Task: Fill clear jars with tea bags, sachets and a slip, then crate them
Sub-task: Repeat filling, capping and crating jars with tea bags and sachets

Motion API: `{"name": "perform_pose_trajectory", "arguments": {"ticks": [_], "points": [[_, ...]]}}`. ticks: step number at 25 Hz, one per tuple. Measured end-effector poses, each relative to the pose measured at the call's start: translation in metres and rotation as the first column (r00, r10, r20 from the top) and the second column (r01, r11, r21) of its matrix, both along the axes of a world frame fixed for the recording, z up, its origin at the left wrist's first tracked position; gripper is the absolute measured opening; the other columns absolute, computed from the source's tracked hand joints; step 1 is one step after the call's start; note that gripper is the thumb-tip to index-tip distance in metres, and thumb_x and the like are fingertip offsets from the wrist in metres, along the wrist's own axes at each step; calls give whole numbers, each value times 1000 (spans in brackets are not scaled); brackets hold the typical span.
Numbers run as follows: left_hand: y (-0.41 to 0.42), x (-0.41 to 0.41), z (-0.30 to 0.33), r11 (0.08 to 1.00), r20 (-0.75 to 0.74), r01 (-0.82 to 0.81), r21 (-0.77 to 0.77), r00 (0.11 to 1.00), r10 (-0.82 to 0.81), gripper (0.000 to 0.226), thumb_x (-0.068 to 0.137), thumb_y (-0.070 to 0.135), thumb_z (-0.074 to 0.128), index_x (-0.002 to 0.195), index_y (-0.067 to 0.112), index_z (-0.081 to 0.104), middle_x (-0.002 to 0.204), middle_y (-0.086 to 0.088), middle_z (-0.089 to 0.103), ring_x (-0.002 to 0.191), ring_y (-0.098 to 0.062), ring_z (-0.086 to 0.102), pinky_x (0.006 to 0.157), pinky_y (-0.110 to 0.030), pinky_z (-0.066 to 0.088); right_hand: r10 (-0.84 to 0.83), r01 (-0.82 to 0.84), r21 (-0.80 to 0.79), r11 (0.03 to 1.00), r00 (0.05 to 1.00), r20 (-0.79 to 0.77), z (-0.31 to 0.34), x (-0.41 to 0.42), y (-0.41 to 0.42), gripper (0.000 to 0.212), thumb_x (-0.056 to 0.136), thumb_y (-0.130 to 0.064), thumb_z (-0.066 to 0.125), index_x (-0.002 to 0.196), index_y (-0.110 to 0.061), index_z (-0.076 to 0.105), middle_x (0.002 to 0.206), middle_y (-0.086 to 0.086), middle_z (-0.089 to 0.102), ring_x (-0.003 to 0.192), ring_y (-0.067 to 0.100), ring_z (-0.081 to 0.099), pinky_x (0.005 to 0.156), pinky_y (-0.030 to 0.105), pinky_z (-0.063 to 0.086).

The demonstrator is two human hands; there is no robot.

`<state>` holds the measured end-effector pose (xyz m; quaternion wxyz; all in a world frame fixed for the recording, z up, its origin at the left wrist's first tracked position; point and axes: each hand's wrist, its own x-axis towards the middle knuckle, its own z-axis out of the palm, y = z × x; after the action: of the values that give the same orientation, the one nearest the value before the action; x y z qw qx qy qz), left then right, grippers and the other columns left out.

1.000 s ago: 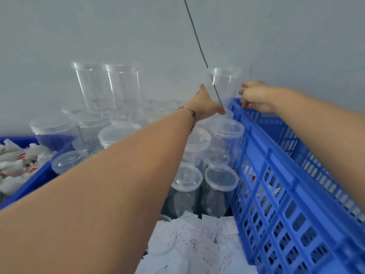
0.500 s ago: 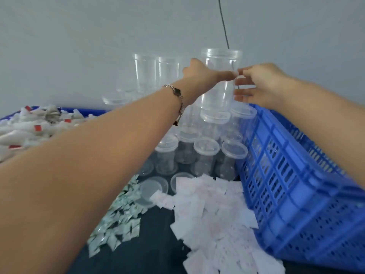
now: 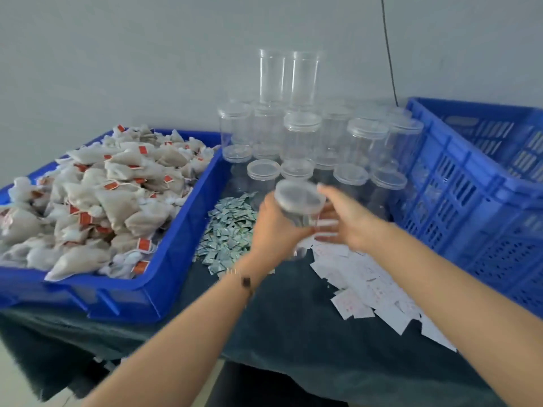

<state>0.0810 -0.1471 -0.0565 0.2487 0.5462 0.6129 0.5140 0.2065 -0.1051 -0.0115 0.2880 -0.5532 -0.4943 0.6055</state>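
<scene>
Over the middle of the counter [image 3: 293, 342], which has a dark cloth on it, both hands are on one clear jar [image 3: 299, 210] with its lid on. It's held up off the cloth, above the near edge of the two loose piles. The left hand [image 3: 273, 227] has its fingers curled round the jar's left side and is gripping it. The right hand [image 3: 346, 221] is against the jar's right side with fingers mostly straight and spread, more touching than gripping, though it's a bit motion-blurred so I can't tell exactly how firm that contact is. There's a thin bracelet [image 3: 245, 282] on the left wrist.

Behind the held jar is the stock of empty lidded jars [image 3: 302, 136], stacked a few levels high against the wall, two tall ones on top.

On the left sits a shallow blue tray [image 3: 164, 277] heaped with tea bags [image 3: 97, 198], whitish pouches with little red tags. Between that tray and the jar is a pile of small greenish sachets [image 3: 229, 233] lying on the cloth. To the right of those, white paper slips [image 3: 373, 286] with red print are scattered toward the near right edge of the counter.

The big blue slotted crate [image 3: 470, 207] stands on the right side, just beside the jar stack. A dark cable [image 3: 389, 54] hangs down the wall behind it.
</scene>
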Motion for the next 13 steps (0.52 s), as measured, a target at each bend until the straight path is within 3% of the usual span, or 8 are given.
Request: {"name": "perform_pose_trajectory", "arguments": {"ticks": [2, 3, 5, 7, 9, 11, 13], "points": [[-19, -3, -33, 1000, 49, 0, -15, 999, 1, 65, 57, 33, 86, 106, 41, 45, 102, 22, 55, 93, 6, 57, 71, -6, 45, 15, -13, -25, 1000, 998, 62, -29, -10, -13, 29, 89, -47, 56, 97, -19, 61, 91, 5, 61, 68, 20, 60, 67, 34, 55], [-24, -5, -46, 999, 62, 9, -31, 998, -7, 69, 58, 34, 86, 111, 40, 43, 105, 23, 53, 93, 8, 55, 68, -1, 41, 20, -17, -28, 999, 996, 85, -40, -14, -17, 32, 89, -43, 58, 104, -16, 62, 93, 6, 62, 69, 21, 58, 70, 35, 56], [-29, -10, -60, 998, 61, 31, -56, 998, -27, 79, 58, 35, 84, 121, 44, 36, 111, 26, 51, 96, 15, 51, 69, 1, 38, 37, -34, -22, 999, 991, 130, -52, -17, -22, 38, 88, -40, 60, 110, -10, 60, 99, 7, 63, 76, 22, 58, 75, 36, 56], [-30, -16, -68, 998, 54, 32, -55, 998, -29, 79, 56, 39, 81, 111, 62, 30, 109, 33, 50, 100, 20, 48, 71, 2, 37, 68, -69, -2, 998, 980, 188, -52, -16, -25, 35, 88, -41, 59, 104, -11, 57, 109, 8, 64, 90, 24, 62, 83, 38, 55], [-32, -17, -73, 998, 34, 9, -64, 999, -7, 81, 55, 41, 82, 111, 63, 28, 114, 31, 49, 106, 11, 51, 78, -4, 41, 101, -133, 86, 987, 946, 307, -47, -18, -26, 34, 87, -42, 58, 105, -14, 53, 115, 7, 61, 101, 23, 60, 87, 37, 51], [-34, -16, -79, 997, 38, -22, -79, 999, 25, 81, 52, 47, 82, 109, 66, 27, 114, 29, 50, 106, 6, 53, 79, -8, 43, 93, -286, 290, 913, 840, 535, -40, -24, -26, 48, 85, -43, 59, 124, -17, 47, 126, 1, 55, 110, 19, 54, 89, 34, 45], [-33, -17, -80, 995, 3, -53, -85, 999, 53, 76, 47, 55, 76, 105, 67, 27, 111, 26, 51, 102, 3, 54, 73, -11, 44, 37, -482, 437, 759, 703, 711, -32, -37, -29, 63, 84, -52, 54, 138, -24, 37, 139, 0, 44, 124, 21, 45, 95, 38, 40]]}}
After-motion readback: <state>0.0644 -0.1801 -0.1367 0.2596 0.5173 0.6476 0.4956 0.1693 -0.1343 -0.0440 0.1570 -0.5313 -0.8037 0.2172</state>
